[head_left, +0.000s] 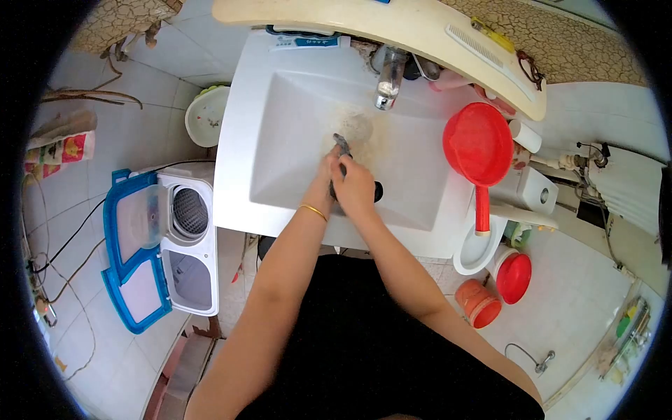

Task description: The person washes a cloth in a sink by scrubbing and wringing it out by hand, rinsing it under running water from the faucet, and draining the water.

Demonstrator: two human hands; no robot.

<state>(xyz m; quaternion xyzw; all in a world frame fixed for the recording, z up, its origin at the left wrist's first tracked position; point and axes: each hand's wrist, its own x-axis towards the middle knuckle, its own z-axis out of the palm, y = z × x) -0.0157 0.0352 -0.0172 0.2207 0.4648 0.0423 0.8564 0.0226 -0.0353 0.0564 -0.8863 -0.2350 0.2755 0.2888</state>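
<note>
Both my hands are together over the white sink basin (287, 140), a little below the chrome faucet (389, 87). My left hand (327, 171), with a gold bangle at the wrist, is closed round a small dark grey cloth (341, 143) whose end sticks out at the top. Against it, my right hand (355, 183) is closed on the same dark cloth. Part of the cloth is hidden between the hands. A black round thing (378, 192) shows beside my right hand. Cloudy whitish water or residue lies in the basin.
A red dipper (478, 143) rests on the sink's right edge. At left stands a washing machine (210, 280) with raised blue lids, below a white bowl (207, 117). A cream shelf (315, 15) overhangs the back. Red buckets (479, 304) stand at lower right.
</note>
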